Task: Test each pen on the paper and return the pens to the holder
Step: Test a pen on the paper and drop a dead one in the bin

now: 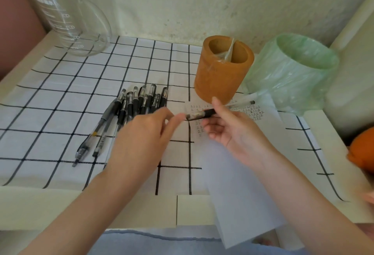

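- The right hand (228, 131) holds one black pen (200, 114) with its curled fingers and thumb. The pen lies sideways, just above the paper (238, 173).
- The left hand (145, 133) reaches for the pen's left end. Its fingertips are blurry, so I cannot tell if they pinch the end or are only near it.
- The pen looks light, thin and stiff. Its smooth plastic may slip, so the dark grip part seems the best place to hold it.
- The paper is thin and floppy, and it hangs over the front edge of the table (101, 210). It may slide when a pen pushes on it. Small marks sit at its far end.
- A clear pen (242, 103) lies on the paper, right beside the holder (220, 78).
- The orange holder stands upright just behind the hands. No black pens show inside it.
- A pile of black pens (129, 111) lies to the left on the cloth (60, 103), near the left hand.
- The cloth is white with black squares. A glass jug (70, 22) stands at the back left and a green bag (297, 72) at the right. A rough, pale wall (202, 2) is behind.
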Demonstrator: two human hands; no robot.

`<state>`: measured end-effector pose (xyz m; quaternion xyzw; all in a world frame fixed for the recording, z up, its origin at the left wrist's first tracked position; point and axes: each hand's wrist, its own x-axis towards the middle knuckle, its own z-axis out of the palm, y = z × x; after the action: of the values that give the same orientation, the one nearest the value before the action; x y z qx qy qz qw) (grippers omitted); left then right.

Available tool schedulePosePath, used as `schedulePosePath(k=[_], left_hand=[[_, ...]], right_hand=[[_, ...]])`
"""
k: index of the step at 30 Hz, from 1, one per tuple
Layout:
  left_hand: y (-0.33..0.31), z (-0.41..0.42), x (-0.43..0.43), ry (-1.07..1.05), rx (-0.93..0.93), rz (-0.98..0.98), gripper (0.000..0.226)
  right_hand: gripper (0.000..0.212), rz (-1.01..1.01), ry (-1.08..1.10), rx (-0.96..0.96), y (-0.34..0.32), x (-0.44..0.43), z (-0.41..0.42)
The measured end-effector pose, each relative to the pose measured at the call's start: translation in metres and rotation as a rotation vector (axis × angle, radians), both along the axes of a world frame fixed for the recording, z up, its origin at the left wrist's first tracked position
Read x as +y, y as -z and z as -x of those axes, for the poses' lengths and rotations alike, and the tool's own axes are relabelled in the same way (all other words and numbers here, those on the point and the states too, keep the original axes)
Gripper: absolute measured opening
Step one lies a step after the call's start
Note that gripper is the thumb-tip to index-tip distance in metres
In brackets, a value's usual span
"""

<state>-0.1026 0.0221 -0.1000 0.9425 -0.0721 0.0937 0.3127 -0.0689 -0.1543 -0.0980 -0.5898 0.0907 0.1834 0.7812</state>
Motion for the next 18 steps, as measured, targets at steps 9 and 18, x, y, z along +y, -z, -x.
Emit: schedulePosePath(k=[9, 18], left_hand=[[0.007, -0.003, 0.016, -0.275, 0.01, -0.319, 0.032], [0.005, -0.003, 0.006, -0.255, 0.066, -0.339, 0.033]], right_hand=[[0.032, 0.188, 0.0, -0.014, -0.009, -0.023, -0.01], [0.026, 0.289, -0.094, -0.086, -0.006, -0.014, -0.003]])
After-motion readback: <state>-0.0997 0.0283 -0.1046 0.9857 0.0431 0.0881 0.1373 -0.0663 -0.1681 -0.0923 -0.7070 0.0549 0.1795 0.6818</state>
